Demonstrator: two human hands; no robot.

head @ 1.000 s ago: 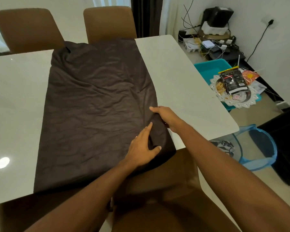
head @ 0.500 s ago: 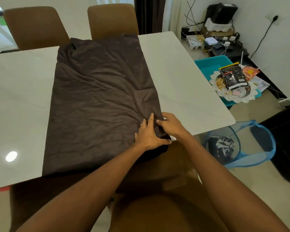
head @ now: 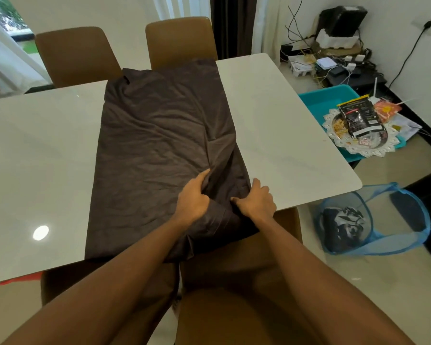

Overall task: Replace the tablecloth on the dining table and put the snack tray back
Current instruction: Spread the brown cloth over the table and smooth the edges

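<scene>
A dark brown tablecloth (head: pixel 154 150), still folded into a long strip, lies across the middle of the white dining table (head: pixel 284 135) and hangs over its near edge. My left hand (head: pixel 192 197) grips a fold of the cloth near the near right corner. A little to its right, my right hand (head: pixel 256 202) grips the cloth's right edge at the table's rim. The cloth bunches up between both hands. The silver snack tray (head: pixel 358 145), holding a black packet and snacks, sits off the table to the right on a teal bin.
Two brown chairs (head: pixel 179 41) stand at the far side and another (head: pixel 237 290) is right below me. A blue mesh basket (head: pixel 373 220) with dark cloth lies on the floor at right. Cables and devices (head: pixel 334 63) crowd the far right corner.
My hands came together on the cloth's near right corner, then spread apart a little while gripping it. The cloth's right side now shows a raised fold.
</scene>
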